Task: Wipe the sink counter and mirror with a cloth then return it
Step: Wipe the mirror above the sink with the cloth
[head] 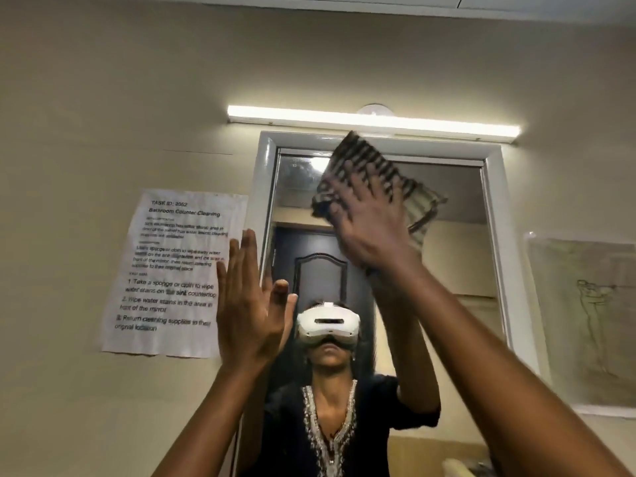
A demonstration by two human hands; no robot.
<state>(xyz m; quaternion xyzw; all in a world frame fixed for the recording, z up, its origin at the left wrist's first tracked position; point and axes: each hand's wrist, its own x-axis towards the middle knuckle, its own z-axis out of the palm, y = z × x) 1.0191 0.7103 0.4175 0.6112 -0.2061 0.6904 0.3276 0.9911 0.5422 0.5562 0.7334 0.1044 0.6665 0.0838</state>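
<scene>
Striped cloth [361, 173] looks light & floppy, pressed flat to mirror [461, 201] under right hand [371, 228] w/ spread fingers, no pinch; left hand [251, 311] flat, empty

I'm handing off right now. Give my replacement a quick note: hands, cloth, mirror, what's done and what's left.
Right hand: flat, fingers spread, pressing the striped cloth against the upper part of the mirror, close to its top frame.
Left hand: open, empty, raised by the mirror's left frame edge.
Done: mirror wiping is underway; how much glass is clean cannot be told.
Sink counter is out of view, so its state is unknown.
Left: finish the mirror, check the counter, return the cloth.
</scene>
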